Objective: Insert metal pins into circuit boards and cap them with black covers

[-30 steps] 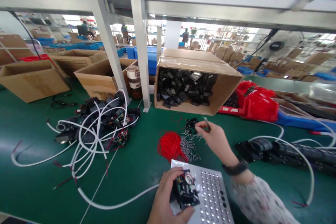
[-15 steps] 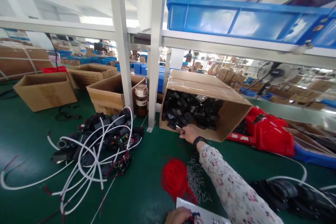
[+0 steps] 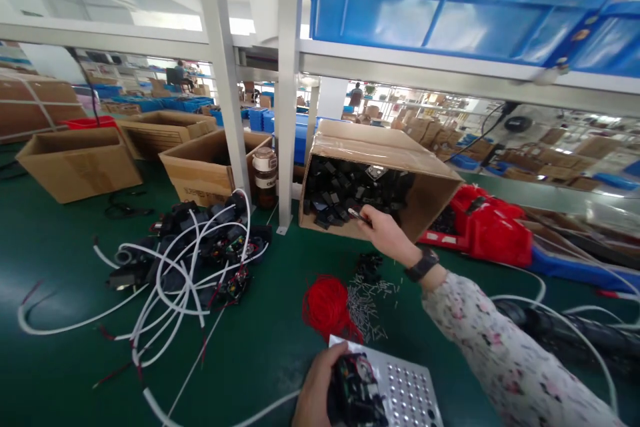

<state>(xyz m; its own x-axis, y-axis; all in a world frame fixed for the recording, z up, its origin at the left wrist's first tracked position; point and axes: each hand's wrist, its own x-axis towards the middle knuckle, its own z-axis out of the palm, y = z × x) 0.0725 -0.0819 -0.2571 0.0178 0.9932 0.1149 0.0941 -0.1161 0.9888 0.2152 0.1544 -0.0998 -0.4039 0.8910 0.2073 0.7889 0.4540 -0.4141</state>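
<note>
My right hand [image 3: 384,233] reaches to the mouth of a tipped cardboard box [image 3: 395,150] full of black plastic parts [image 3: 350,190]. Its fingers are pinched on a thin metal tool [image 3: 358,215]. My left hand [image 3: 315,390] is at the bottom edge, wrapped around a black electronic module [image 3: 356,390] that rests on a perforated metal plate [image 3: 407,390]. A coil of red wire [image 3: 325,303] and a scatter of small metal pins [image 3: 367,300] lie between the plate and the box.
A heap of black modules with white cables [image 3: 195,257] lies to the left on the green bench. Open cardboard boxes [image 3: 75,160] stand at the back left, a brown jar [image 3: 264,177] by the white posts, red bins [image 3: 487,227] to the right, blue crates [image 3: 425,17] overhead.
My right hand went from above the pins to the box opening, then drew back slightly, still pinching the thin tool. The view tilted up and back down. My left hand kept its hold.
</note>
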